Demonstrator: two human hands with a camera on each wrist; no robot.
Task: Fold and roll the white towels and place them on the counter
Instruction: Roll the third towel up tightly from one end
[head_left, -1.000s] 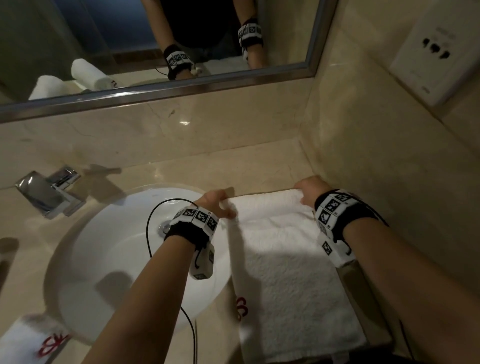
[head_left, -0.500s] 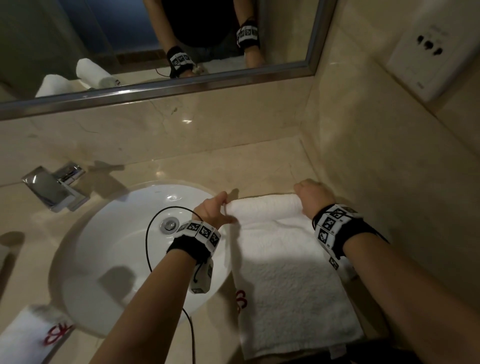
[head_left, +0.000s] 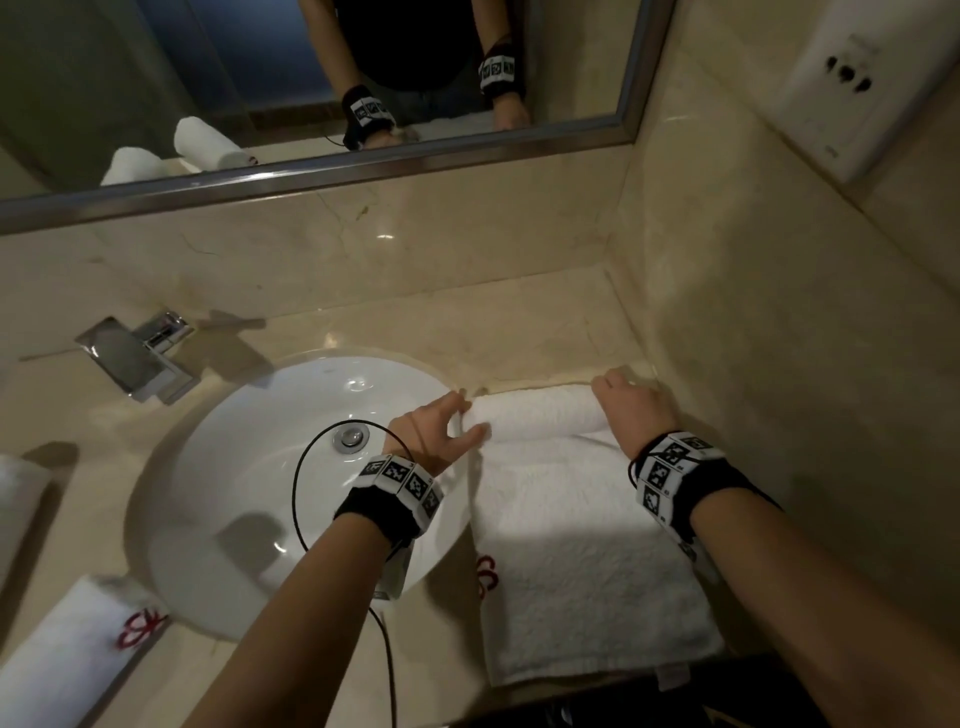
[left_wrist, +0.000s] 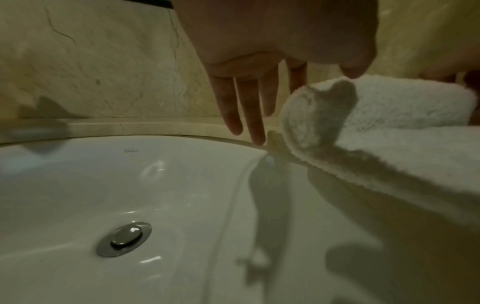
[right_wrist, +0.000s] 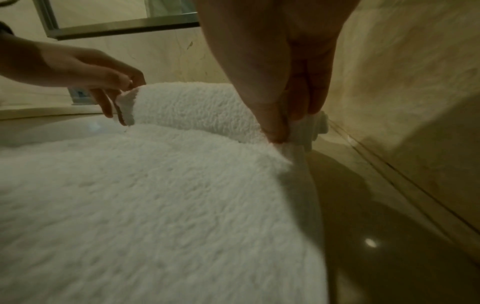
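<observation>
A white towel (head_left: 582, 561) with a red logo lies flat on the beige counter (head_left: 545, 332), right of the sink. Its far end is wound into a short roll (head_left: 535, 415) (right_wrist: 187, 107). My left hand (head_left: 441, 431) (left_wrist: 259, 61) pinches the roll's left end (left_wrist: 319, 115) between thumb and forefinger, with the other fingers pointing straight down. At the roll's right end, close to the side wall, my right hand (head_left: 631, 410) (right_wrist: 280, 82) grips the towel with its fingers curled onto it.
The white sink (head_left: 249, 519) and chrome tap (head_left: 140, 358) are on the left. A rolled towel (head_left: 78, 649) with a red logo lies at the lower left, another white towel (head_left: 15, 499) at the far left. A marble wall (head_left: 779, 364) closes the right side. A black cable (head_left: 298, 483) loops over the basin.
Both hands have turned the towel's far edge over toward me, so the flat end is now a thicker roll. The hands sit a little nearer to me.
</observation>
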